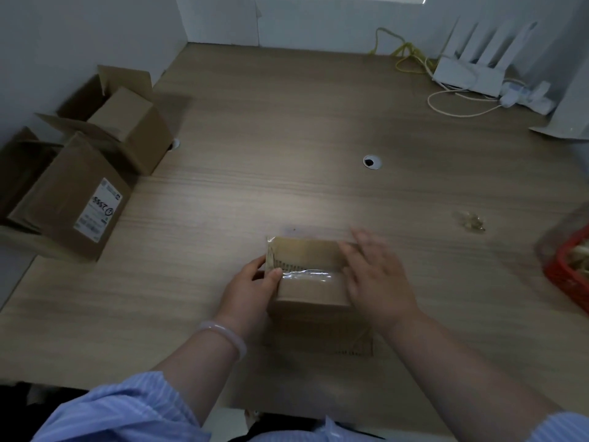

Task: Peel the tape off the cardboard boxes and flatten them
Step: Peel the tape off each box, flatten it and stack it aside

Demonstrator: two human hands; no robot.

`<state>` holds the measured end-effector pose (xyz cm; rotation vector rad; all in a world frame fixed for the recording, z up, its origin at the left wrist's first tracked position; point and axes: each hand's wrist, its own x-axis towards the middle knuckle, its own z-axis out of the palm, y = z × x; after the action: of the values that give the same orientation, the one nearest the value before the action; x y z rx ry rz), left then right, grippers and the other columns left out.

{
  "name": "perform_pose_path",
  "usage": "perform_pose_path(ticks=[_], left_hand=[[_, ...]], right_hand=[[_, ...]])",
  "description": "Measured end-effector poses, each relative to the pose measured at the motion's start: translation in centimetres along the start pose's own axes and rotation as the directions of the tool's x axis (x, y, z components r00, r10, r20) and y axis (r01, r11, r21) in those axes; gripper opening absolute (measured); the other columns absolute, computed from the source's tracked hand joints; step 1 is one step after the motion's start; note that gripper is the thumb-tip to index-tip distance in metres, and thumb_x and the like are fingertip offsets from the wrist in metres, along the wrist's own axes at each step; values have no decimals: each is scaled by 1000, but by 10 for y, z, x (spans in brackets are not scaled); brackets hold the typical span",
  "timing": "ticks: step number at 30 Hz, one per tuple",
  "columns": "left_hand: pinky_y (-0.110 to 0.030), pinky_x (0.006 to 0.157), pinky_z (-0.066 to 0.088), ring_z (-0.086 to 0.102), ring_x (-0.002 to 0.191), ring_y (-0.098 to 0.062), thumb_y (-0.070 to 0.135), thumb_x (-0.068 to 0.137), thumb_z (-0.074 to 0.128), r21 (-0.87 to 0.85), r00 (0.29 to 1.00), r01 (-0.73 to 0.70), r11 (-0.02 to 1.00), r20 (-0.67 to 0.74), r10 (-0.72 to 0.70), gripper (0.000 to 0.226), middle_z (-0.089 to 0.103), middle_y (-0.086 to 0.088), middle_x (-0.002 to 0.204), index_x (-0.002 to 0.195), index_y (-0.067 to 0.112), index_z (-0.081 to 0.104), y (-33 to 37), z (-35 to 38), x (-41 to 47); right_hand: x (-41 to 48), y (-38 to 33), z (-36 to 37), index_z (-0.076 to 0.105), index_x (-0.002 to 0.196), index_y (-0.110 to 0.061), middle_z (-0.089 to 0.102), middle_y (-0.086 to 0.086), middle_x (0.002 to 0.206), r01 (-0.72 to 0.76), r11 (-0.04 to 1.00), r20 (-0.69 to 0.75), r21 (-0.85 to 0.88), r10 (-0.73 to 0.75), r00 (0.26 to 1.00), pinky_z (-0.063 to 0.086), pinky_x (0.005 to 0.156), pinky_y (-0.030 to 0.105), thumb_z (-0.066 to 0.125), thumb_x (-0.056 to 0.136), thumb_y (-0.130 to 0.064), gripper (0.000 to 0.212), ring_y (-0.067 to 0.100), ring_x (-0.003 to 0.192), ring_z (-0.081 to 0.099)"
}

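My right hand is motion-blurred, fingers spread flat over the right end of the small box at lower centre of the frame, covering that side. Whether it grips I cannot tell. My left hand clasps the box's left end, thumb on the clear tape across its top. At the right edge a red basket is cut off. 3 open boxes sit at the left.

A single head-worn wide-angle camera is looking forward and down from the near edge of the wooden table, sitting close above both forearms; it is taking in the tabletop to the far white wall, bending lines toward the edges.
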<state>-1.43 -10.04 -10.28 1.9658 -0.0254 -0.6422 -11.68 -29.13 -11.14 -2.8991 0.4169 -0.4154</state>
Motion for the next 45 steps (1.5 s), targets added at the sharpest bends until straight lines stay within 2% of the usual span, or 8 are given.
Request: perform_pose_path(ticks=[3, 6, 11, 16, 25, 32, 41, 45], left_hand=[[-39, 80, 56, 59, 80, -1, 30, 88, 66, -63, 999, 16, 998, -32, -18, 34, 61, 14, 93, 121, 23, 61, -3, 0, 1], [-40, 81, 57, 63, 76, -1, 28, 90, 63, -129, 999, 27, 991, -23, -30, 21, 68, 11, 87, 108, 18, 68, -9, -4, -1], [-22, 79, 54, 66, 82, 0, 16, 89, 63, -147, 999, -41, 988, 2, 42, 19, 70, 25, 77, 93, 33, 69, -30, -18, -26], [-6, 68, 47, 65, 77, 10, 7, 83, 70, -129, 997, -56, 990, -64, 48, 18, 69, 19, 80, 95, 20, 72, -34, -21, -33], [-38, 83, 56, 67, 85, -21, 7, 86, 66, -258, 995, 89, 962, -24, -98, 6, 71, -9, 87, 90, 11, 68, -37, -20, -31], [-22, 62, 55, 64, 74, -16, 6, 92, 56, -487, 976, 218, 846, 84, -203, 7, 66, -13, 83, 90, 4, 63, -33, -7, -33], [-44, 76, 54, 62, 76, -27, 12, 93, 56, 13, 1000, -2, 1000, 30, 2, 19, 63, -3, 71, 74, 16, 58, -28, -23, -28], [-37, 69, 51, 57, 67, -22, 7, 94, 52, -40, 998, 2, 999, 55, 0, 24, 57, -3, 67, 71, 13, 53, -13, -36, -21]], right_hand=[[-2, -20, 5, 38, 144, -34, 32, 6, 153, 170, 985, 252, -34, -156, 955, 15, 113, 46, 33, 90, -58, 59, 27, 142, 27], [-2, -20, 8, 34, 144, -40, 25, 3, 156, 174, 979, 324, -101, -133, 936, 13, 115, 48, 24, 89, -67, 62, 26, 144, 20], [1, -19, 9, 34, 144, -39, 23, 4, 157, 171, 978, 324, -117, -125, 938, 14, 115, 49, 21, 90, -67, 63, 25, 145, 18], [1, -20, 7, 34, 145, -38, 24, 4, 157, 178, 977, 326, -122, -130, 937, 15, 115, 49, 20, 90, -67, 64, 26, 145, 19], [0, -20, 7, 28, 146, -40, 18, 2, 158, 172, 977, 336, -126, -121, 934, 11, 115, 48, 18, 90, -67, 63, 24, 146, 13], [0, -21, 7, 31, 145, -39, 22, 3, 157, 170, 977, 331, -129, -119, 936, 10, 115, 47, 21, 90, -67, 63, 26, 145, 17], [-1, -22, 5, 28, 146, -40, 19, 3, 158, 177, 977, 341, -117, -128, 931, 8, 115, 46, 11, 90, -69, 66, 25, 146, 14], [-2, -22, 4, 31, 145, -40, 22, 3, 157, 177, 979, 344, -102, -132, 930, 11, 115, 48, 7, 89, -70, 68, 26, 145, 17]])
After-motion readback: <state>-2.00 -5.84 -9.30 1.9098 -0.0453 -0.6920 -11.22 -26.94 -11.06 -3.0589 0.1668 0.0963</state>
